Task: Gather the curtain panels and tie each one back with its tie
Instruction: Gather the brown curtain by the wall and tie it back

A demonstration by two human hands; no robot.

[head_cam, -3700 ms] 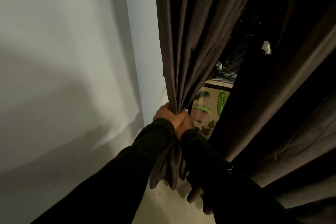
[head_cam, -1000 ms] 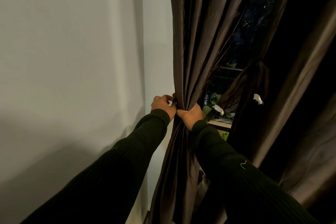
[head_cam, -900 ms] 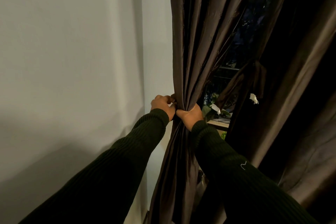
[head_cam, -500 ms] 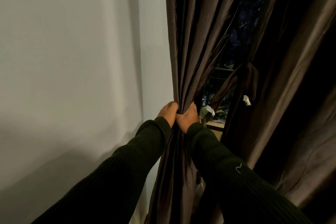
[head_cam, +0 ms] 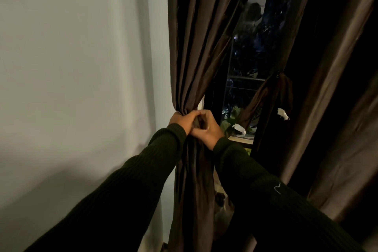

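Curtain (head_cam: 196,47), brown, bunched by wall (head_cam: 71,67): L hand (head_cam: 181,119) & R hand (head_cam: 206,128) touching, fingers clamped round gather; tied panel (head_cam: 272,96) nearby

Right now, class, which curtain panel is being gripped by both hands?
The panel next to the white wall, the left curtain panel: the left hand and right hand clutch its gathered folds. The middle curtain panel hangs free of both hands.
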